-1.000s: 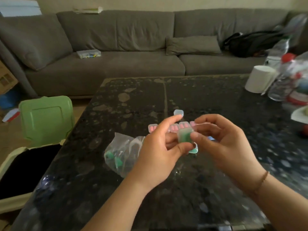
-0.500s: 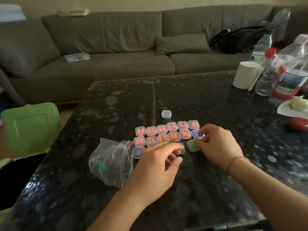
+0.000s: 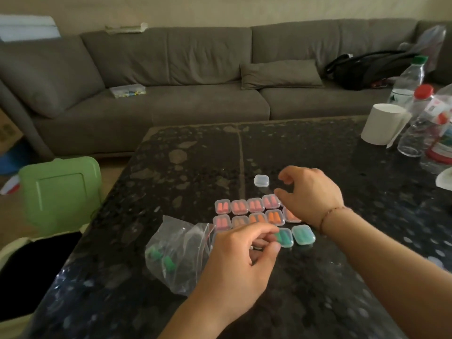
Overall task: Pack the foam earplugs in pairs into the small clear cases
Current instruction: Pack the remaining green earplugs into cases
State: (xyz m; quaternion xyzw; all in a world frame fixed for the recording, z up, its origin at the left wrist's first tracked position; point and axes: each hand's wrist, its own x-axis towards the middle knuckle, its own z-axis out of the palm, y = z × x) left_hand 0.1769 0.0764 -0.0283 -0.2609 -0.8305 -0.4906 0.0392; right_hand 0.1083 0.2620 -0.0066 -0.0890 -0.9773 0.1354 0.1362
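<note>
Most cases [image 3: 255, 206] packed; one empty case [image 3: 261, 180] and bagged green earplugs [image 3: 161, 257] left. Your right hand [image 3: 310, 196] hovers loosely curled, holding nothing; left hand [image 3: 241, 263], cannot tell

We see our right hand [image 3: 311, 195] hovering with loosely curled fingers beside an empty case [image 3: 261, 180]. Our left hand [image 3: 241, 261] rests by rows of filled cases [image 3: 254, 212] and a plastic bag [image 3: 177, 250] on the dark table [image 3: 195, 155].

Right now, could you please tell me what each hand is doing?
Left hand: fingers loosely curled, holding nothing visible, fingertips by a green-filled case.
Right hand: open, fingers relaxed, holding nothing, above the rows of packed cases near the empty case.
</note>
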